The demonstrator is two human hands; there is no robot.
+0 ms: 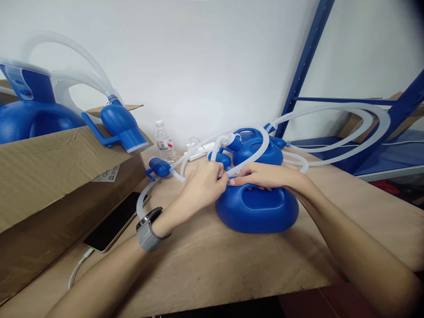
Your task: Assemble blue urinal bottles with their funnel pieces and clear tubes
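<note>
Container (256, 221) of blue plastic lies near the middle of a wooden desk (198, 274), both of a worker's hands at its top. The left hand (206, 179) is curled at the container's left end, its fingers bunched; whether they pinch anything cannot be told, as the fingertips hide the spot. The right hand (263, 175) grips the top from the other side, fingers hooked over the handle and thumb reaching toward the left hand's fingertips. A watch (150, 227) with a grey band circles the left wrist.

Just behind, a second blue container (260, 152) stands amid translucent hoses (380, 119), whose loops sweep out to the right, with a blue bulb-shaped fitting (220, 159) near its left side. Another handled fitting (159, 168) lies on the desk left of the left hand, near a clear bottle (165, 145) with a white cap and a power strip (200, 151) by the wall (198, 66).

At left, a cardboard box (62, 172) holds more blue plastic ware, one spouted piece (121, 123) hanging over its edge. Beside the box lies a phone (114, 223), screen dark, with a white cable (77, 264) plugged in. Blue metal shelving (304, 57) rises at right
</note>
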